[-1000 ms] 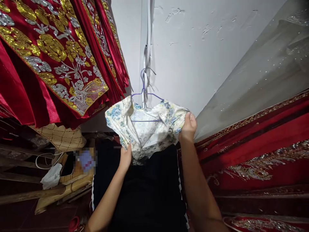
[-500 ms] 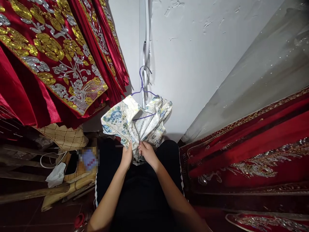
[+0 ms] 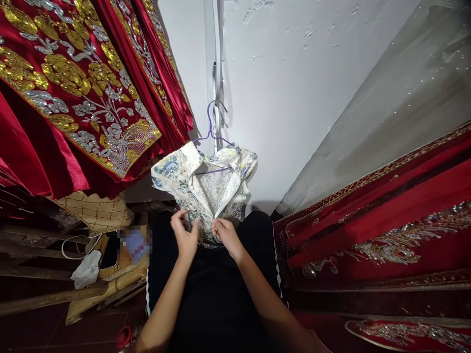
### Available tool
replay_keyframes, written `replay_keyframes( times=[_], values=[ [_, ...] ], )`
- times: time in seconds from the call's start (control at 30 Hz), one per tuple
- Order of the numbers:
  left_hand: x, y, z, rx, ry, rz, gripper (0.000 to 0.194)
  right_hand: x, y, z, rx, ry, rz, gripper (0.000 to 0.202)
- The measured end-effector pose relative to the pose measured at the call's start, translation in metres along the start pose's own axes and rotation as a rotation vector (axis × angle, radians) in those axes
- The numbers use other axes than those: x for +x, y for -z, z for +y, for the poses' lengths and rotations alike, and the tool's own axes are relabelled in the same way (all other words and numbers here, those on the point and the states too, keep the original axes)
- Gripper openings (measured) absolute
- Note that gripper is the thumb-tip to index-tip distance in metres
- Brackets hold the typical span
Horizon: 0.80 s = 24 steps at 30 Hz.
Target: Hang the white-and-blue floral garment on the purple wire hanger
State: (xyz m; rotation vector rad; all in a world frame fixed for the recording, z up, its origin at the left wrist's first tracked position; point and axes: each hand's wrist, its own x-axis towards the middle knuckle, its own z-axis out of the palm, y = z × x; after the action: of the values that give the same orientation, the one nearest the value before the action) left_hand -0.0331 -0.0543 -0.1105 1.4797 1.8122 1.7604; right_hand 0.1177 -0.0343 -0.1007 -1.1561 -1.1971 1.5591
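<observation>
Springing open goes the left hand [image 3: 187,240], fingers spread and seemingly empty, while the right hand [image 3: 228,239] pinches the floral garment [image 3: 172,171] where its front edges meet, the neckline above gaping, shoulders on the purple hanger [image 3: 210,133] before the wall [image 3: 279,103].

At the left, a low wooden stand [image 3: 123,282] holds a dark phone [image 3: 109,251], with a pixelated blue and purple item [image 3: 136,245] just to its right. A crumpled white wrap [image 3: 87,269] lies at the stand's left edge, below a looped white cable [image 3: 69,256]. The dark red tiled floor [image 3: 55,333] shows below; whether the small red object [image 3: 125,337] there rests directly on it is unclear.
</observation>
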Motion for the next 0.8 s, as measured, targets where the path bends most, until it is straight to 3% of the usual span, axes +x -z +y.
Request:
replay_keyframes(
  times=[0.1,0.17,0.23,0.3,0.4,0.47,0.53,0.63,0.7,0.8],
  values=[
    [-0.012,-0.012,0.009,-0.062,-0.056,-0.477,0.018,-0.004,-0.002,0.0,-0.078,0.012,-0.041,0.028],
    [-0.018,-0.021,0.015,-0.105,-0.018,-0.572,0.011,-0.005,0.0,-0.008,-0.134,-0.016,-0.092,0.03],
    [-0.021,-0.029,0.018,-0.117,-0.005,-0.544,0.006,-0.003,0.008,-0.029,-0.137,-0.048,-0.109,0.03],
    [-0.021,-0.033,0.02,-0.099,-0.032,-0.55,0.009,0.006,0.017,-0.066,-0.096,-0.026,-0.079,0.028],
    [-0.014,-0.033,0.014,-0.034,-0.071,-0.609,0.015,0.027,0.026,-0.141,-0.038,0.121,0.001,0.024],
    [-0.003,-0.033,0.008,0.021,-0.087,-0.632,0.015,0.039,0.023,-0.189,-0.019,0.228,-0.017,0.02],
    [0.013,-0.032,0.004,0.055,-0.095,-0.651,0.015,0.045,0.014,-0.22,0.025,0.349,-0.021,0.018],
    [0.044,-0.029,0.016,0.05,-0.104,-0.685,0.013,0.044,0.0,-0.229,0.075,0.451,0.007,0.021],
    [0.068,-0.024,0.043,-0.009,-0.151,-0.669,0.009,0.039,-0.004,-0.221,0.075,0.456,0.012,0.022],
    [0.104,-0.014,0.101,-0.247,-0.348,-0.452,0.042,0.029,-0.005,-0.211,0.006,0.441,0.001,0.024]
  ],
)
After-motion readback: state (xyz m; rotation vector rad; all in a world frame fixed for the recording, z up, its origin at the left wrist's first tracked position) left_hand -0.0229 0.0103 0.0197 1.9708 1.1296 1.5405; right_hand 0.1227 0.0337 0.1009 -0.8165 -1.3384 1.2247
